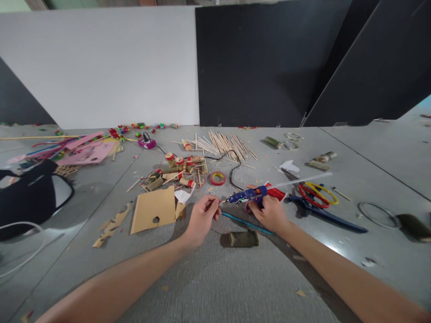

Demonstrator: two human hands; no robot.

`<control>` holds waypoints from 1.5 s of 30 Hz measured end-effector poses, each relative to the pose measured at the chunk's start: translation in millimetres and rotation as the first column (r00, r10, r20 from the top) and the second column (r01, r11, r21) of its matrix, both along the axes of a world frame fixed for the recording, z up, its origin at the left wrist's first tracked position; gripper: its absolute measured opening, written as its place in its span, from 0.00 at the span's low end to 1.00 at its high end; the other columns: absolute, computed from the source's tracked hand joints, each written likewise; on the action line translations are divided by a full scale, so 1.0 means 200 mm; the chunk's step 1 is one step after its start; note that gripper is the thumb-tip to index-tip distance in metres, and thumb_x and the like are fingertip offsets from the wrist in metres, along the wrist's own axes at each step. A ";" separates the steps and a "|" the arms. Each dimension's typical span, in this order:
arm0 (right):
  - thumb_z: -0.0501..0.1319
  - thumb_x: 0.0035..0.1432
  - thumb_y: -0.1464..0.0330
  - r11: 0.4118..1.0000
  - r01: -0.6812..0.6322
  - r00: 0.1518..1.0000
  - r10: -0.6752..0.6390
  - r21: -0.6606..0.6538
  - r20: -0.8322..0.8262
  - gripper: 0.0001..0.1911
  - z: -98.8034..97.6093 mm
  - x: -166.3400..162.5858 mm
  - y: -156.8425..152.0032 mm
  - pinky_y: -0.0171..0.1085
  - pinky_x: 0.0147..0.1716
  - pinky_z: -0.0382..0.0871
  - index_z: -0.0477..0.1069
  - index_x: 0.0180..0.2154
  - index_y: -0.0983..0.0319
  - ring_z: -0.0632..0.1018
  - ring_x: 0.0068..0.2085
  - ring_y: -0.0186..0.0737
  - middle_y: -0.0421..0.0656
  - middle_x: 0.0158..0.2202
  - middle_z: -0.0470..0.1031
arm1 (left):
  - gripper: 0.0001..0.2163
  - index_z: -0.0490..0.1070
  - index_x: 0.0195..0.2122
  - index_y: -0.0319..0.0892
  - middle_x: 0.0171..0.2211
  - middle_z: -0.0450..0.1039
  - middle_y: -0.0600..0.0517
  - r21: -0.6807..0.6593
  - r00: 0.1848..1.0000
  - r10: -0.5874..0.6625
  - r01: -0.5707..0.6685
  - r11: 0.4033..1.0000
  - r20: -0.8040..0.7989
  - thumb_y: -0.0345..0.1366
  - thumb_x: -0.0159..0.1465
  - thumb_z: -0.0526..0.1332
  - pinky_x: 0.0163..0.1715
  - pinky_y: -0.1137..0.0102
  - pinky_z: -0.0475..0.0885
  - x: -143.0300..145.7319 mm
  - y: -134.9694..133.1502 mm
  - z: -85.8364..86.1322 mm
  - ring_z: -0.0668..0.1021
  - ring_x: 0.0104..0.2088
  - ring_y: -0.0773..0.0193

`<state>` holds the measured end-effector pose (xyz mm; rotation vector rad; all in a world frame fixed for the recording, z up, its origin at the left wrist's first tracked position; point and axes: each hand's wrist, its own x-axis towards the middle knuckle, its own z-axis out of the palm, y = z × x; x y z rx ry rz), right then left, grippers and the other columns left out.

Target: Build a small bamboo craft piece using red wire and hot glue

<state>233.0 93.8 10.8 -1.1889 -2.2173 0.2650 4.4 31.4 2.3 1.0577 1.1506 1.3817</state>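
While, over the grey surface (202, 289), the right hand (272, 212) grips the glue gun (247, 195), the left hand (203, 215) pinches something too small to name beside the gun's nozzle (226, 200), and 1 bamboo tube (244, 239) lies on their near side. Good work here probably wants a steady gun — nozzle just clear of the fingertips (216, 206) — and a light squeeze.

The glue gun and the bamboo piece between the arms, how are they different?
The glue gun is bright blue; the bamboo piece is dull greenish-brown. The right hand grips the glue gun, but no hand grips the bamboo piece. A clear stick pokes from the glue gun; none pokes from the bamboo piece.
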 end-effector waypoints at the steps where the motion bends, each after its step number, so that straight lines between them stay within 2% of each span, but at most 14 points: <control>1: 0.56 0.63 0.68 1.000 -0.014 1.000 0.014 -0.003 0.002 0.21 0.00 0.00 0.00 0.47 0.47 0.74 0.68 0.58 0.61 0.82 0.45 0.53 0.50 0.48 0.81 | 0.12 0.72 0.36 0.41 0.23 0.69 0.55 -0.001 1.000 0.001 -0.001 1.000 0.002 0.46 0.65 0.62 0.25 0.74 0.63 0.00 0.00 0.00 0.69 0.23 0.69; 11: 0.57 0.62 0.65 0.998 -0.069 0.997 0.069 -0.014 0.015 0.23 0.00 0.01 0.00 0.41 0.40 0.74 0.68 0.58 0.62 0.81 0.35 0.46 0.48 0.42 0.82 | 0.13 0.72 0.35 0.42 0.22 0.69 0.56 -0.023 0.999 0.024 -0.024 0.999 0.027 0.48 0.64 0.63 0.25 0.74 0.63 0.01 0.00 0.02 0.69 0.23 0.69; 15: 0.58 0.61 0.65 0.995 -0.102 0.995 0.102 0.004 0.006 0.23 0.00 0.01 -0.01 0.38 0.35 0.72 0.69 0.56 0.63 0.78 0.28 0.41 0.44 0.35 0.80 | 0.14 0.71 0.35 0.42 0.21 0.69 0.56 -0.033 0.999 0.025 -0.023 0.999 0.044 0.48 0.64 0.63 0.23 0.75 0.61 0.01 0.00 0.01 0.68 0.21 0.70; 20: 0.58 0.62 0.63 0.991 -0.134 0.991 0.134 -0.006 0.013 0.23 0.02 0.01 -0.02 0.36 0.32 0.70 0.68 0.57 0.64 0.76 0.25 0.39 0.41 0.28 0.77 | 0.13 0.70 0.35 0.42 0.22 0.68 0.57 -0.045 0.998 0.038 -0.036 0.998 0.045 0.48 0.64 0.62 0.21 0.75 0.59 0.01 0.00 0.01 0.67 0.21 0.70; 26: 0.58 0.62 0.63 0.992 -0.126 0.991 0.127 -0.023 0.034 0.26 0.02 0.01 -0.02 0.36 0.32 0.69 0.65 0.60 0.64 0.76 0.26 0.39 0.40 0.29 0.76 | 0.14 0.70 0.35 0.42 0.22 0.68 0.57 -0.048 0.998 0.021 -0.019 0.999 0.058 0.49 0.63 0.63 0.21 0.76 0.61 0.01 -0.01 0.01 0.68 0.21 0.70; 30: 0.58 0.62 0.63 0.993 -0.111 0.993 0.113 -0.025 0.044 0.26 0.02 0.01 -0.02 0.36 0.31 0.68 0.65 0.60 0.65 0.75 0.25 0.39 0.41 0.29 0.77 | 0.14 0.70 0.34 0.43 0.22 0.68 0.57 -0.061 0.997 0.022 -0.017 0.998 0.068 0.49 0.63 0.64 0.20 0.76 0.61 0.01 -0.01 0.01 0.68 0.21 0.70; 35: 0.59 0.61 0.65 0.987 -0.156 0.987 0.157 -0.026 0.024 0.24 0.03 0.00 -0.03 0.36 0.33 0.68 0.66 0.58 0.64 0.75 0.26 0.37 0.43 0.34 0.78 | 0.13 0.70 0.35 0.42 0.23 0.68 0.57 -0.062 0.997 0.021 -0.017 0.998 0.068 0.48 0.64 0.63 0.20 0.77 0.61 0.01 -0.01 0.02 0.68 0.21 0.70; 38: 0.58 0.60 0.64 0.986 -0.162 0.986 0.162 -0.027 0.030 0.21 0.03 0.00 -0.03 0.36 0.34 0.69 0.68 0.54 0.64 0.76 0.27 0.38 0.44 0.36 0.78 | 0.12 0.70 0.35 0.42 0.23 0.69 0.56 -0.049 0.998 0.019 -0.016 0.999 0.053 0.46 0.65 0.62 0.21 0.77 0.62 0.01 -0.01 0.02 0.68 0.22 0.70; 42: 0.58 0.60 0.62 0.994 -0.108 0.988 0.106 0.012 0.108 0.12 0.00 0.00 -0.02 0.37 0.34 0.67 0.69 0.42 0.63 0.77 0.29 0.42 0.44 0.31 0.76 | 0.12 0.69 0.35 0.42 0.22 0.68 0.57 -0.055 0.998 0.019 -0.016 0.998 0.052 0.46 0.65 0.62 0.20 0.77 0.60 0.00 -0.01 0.01 0.67 0.21 0.70; 45: 0.59 0.60 0.60 1.000 -0.025 0.988 0.026 -0.007 0.154 0.14 -0.01 0.00 -0.02 0.38 0.31 0.66 0.65 0.42 0.62 0.77 0.29 0.45 0.43 0.27 0.74 | 0.12 0.69 0.34 0.42 0.22 0.68 0.57 -0.047 0.998 0.017 -0.014 0.999 0.059 0.46 0.65 0.62 0.20 0.77 0.60 0.00 -0.01 0.01 0.67 0.21 0.71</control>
